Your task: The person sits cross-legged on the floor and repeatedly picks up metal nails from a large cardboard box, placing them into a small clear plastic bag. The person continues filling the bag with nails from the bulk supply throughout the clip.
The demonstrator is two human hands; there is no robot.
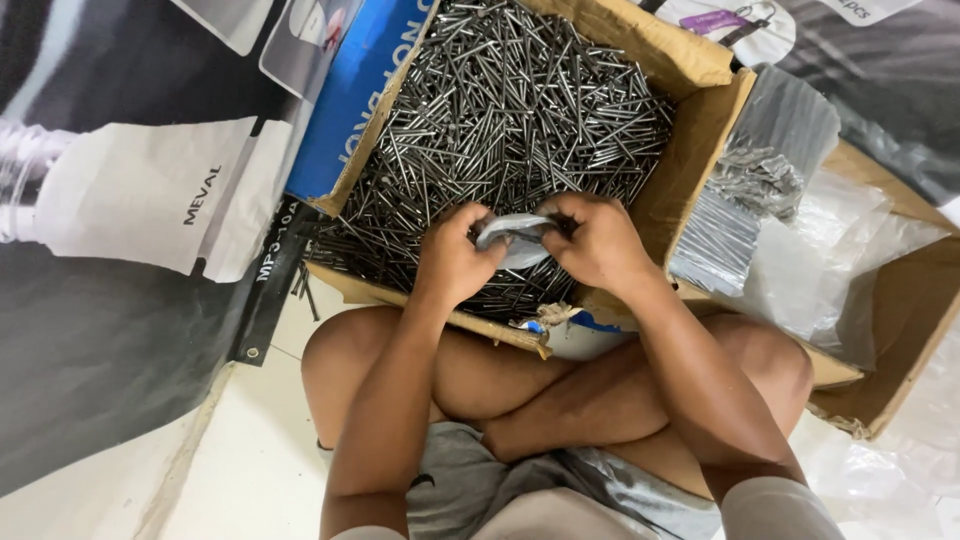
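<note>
A cardboard box (700, 120) in front of my crossed legs is filled with a heap of loose steel nails (500, 110). Over its near edge my left hand (452, 262) and my right hand (600, 243) together grip a small clear plastic bag (515, 232) holding a bundle of nails. Both hands are closed on the bag's ends, with the bag stretched between them just above the nail heap.
A second cardboard box (900, 330) at the right holds clear plastic bags of packed nails (750, 185). A blue flap (355, 90) lines the first box's left side. A large printed banner (110, 230) lies on the floor at the left. Pale floor shows beside my knee.
</note>
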